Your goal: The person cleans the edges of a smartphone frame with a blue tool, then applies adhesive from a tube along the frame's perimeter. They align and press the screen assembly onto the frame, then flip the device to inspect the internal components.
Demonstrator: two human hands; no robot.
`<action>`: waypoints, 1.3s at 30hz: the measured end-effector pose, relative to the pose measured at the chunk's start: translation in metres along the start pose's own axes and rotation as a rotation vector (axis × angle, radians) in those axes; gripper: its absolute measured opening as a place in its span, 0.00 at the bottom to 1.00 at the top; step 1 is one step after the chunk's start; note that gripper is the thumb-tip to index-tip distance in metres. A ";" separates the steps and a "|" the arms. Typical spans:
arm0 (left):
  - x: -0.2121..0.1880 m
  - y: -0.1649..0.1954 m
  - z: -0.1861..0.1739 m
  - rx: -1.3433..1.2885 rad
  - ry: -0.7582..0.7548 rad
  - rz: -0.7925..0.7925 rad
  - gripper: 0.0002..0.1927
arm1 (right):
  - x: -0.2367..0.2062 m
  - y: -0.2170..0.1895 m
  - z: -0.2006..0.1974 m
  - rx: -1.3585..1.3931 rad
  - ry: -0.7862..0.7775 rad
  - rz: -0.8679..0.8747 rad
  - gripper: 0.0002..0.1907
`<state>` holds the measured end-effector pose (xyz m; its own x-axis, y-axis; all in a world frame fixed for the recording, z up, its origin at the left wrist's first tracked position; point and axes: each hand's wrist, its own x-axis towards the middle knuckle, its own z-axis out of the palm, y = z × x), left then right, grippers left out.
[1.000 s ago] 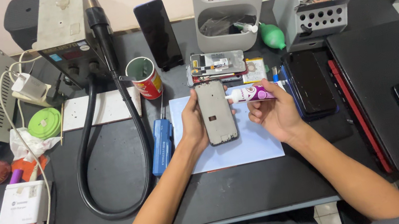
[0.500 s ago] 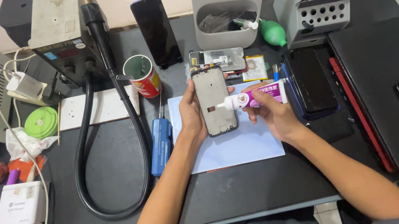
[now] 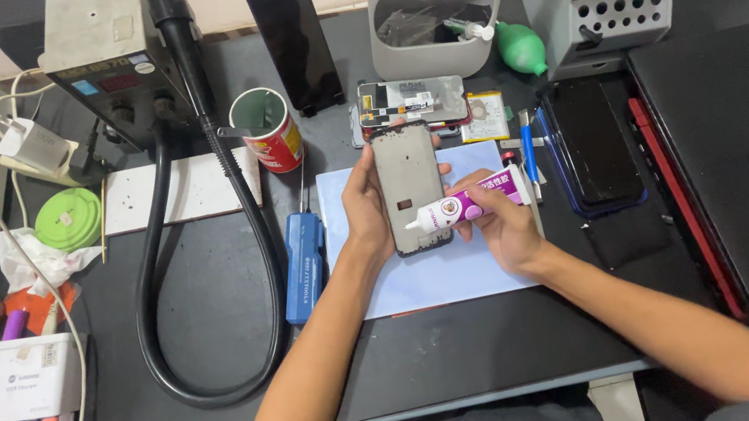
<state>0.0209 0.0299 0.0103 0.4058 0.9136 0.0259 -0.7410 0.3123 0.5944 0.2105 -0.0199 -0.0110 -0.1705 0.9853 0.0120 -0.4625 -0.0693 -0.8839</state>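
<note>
Grey phone frame (image 3: 409,185) held upright, purple-white glue tube (image 3: 472,203) (nozzle touching it).

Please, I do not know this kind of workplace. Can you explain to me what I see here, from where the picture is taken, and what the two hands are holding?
The picture comes from a camera worn on a person's head, looking down at their own two bare hands over a dark workbench. No robot is involved.

The left hand holds a phone frame upright over a pale blue mat. The right hand holds a small purple and white glue tube, its nozzle touching the frame's lower right edge.

Around them lie a blue screwdriver, a red can, a thick black hose from a grey heating station, an opened phone, a green rubber blower, a closed black laptop and a white charger.
</note>
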 end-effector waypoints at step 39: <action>0.003 -0.001 0.000 -0.017 0.009 -0.015 0.30 | -0.017 0.007 0.007 -0.746 0.017 -0.481 0.13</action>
<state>0.0231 0.0323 0.0099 0.4125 0.9109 0.0095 -0.7438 0.3308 0.5809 0.2045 -0.0384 -0.0138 -0.0880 0.8840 0.4591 0.2075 0.4671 -0.8595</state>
